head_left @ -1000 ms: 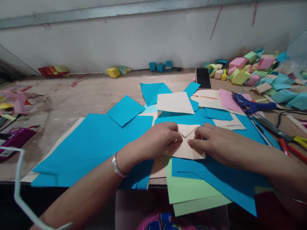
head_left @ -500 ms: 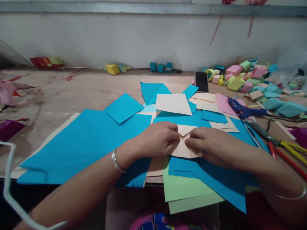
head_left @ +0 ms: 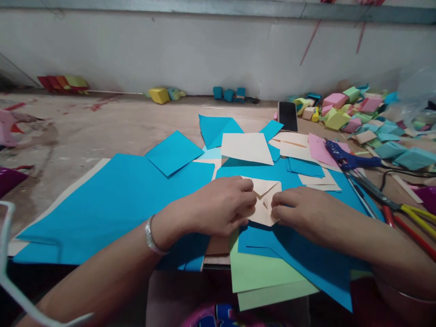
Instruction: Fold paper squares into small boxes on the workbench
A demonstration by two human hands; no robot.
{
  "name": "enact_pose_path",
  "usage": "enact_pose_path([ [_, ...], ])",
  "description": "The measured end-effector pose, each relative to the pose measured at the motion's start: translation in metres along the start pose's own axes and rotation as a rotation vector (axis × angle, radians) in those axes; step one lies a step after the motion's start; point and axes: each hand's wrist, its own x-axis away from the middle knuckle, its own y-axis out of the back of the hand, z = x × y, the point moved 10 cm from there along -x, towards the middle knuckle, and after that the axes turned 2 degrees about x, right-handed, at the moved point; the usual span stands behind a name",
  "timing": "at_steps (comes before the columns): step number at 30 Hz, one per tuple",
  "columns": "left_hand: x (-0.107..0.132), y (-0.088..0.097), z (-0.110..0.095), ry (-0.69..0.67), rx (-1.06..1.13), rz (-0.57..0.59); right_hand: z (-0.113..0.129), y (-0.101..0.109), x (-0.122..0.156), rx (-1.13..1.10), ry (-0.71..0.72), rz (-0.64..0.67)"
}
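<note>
Between my hands lies a cream sheet of paper point(head_left: 263, 209) with its edges folded in toward the middle, like a small envelope. My left hand point(head_left: 228, 202) grips its left side, fingers curled over the folded edge. On its right side my right hand point(head_left: 289, 206) pinches the edge, thumb hidden from view. The folded paper rests on blue sheets point(head_left: 293, 254), with green sheets point(head_left: 262, 272) sticking out beneath toward me. Just beyond it stands a loose cream square point(head_left: 247, 146), slightly raised on one side.
To the right lie scissors with yellow handles point(head_left: 391, 202), a pen point(head_left: 363, 197) and a blue glue gun point(head_left: 350, 158) with its cord. A phone point(head_left: 288, 116) and a heap of folded paper shapes point(head_left: 368, 113) are at the back right. A large blue sheet point(head_left: 112, 209) spreads leftward.
My right hand has shifted slightly right to the paper's edge, uncovering more of the folds at the centre. My left hand still grips the left side.
</note>
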Motion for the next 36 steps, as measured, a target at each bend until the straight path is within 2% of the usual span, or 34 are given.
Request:
enact_pose_path([
  [3, -0.002, 0.002, 0.003, 0.009, 0.041, -0.017, -0.002, -0.007, 0.000, -0.033, -0.020, 0.124],
  [6, -0.004, 0.004, 0.009, 0.060, 0.053, -0.027, -0.009, -0.005, -0.003, -0.104, -0.089, 0.165],
  [12, -0.007, 0.003, 0.013, 0.110, 0.036, -0.048, -0.029, -0.007, -0.007, -0.122, -0.223, 0.140],
  [20, -0.011, -0.003, 0.034, 0.257, 0.132, -0.134, -0.047, -0.016, -0.009, -0.041, -0.371, 0.167],
  [30, -0.006, -0.001, 0.044, 0.360, 0.070, -0.184, -0.059, -0.018, -0.009, 0.001, -0.519, 0.204],
  [36, -0.003, -0.003, 0.051, 0.430, 0.048, -0.199, -0.059, -0.015, -0.011, 0.022, -0.565, 0.178],
])
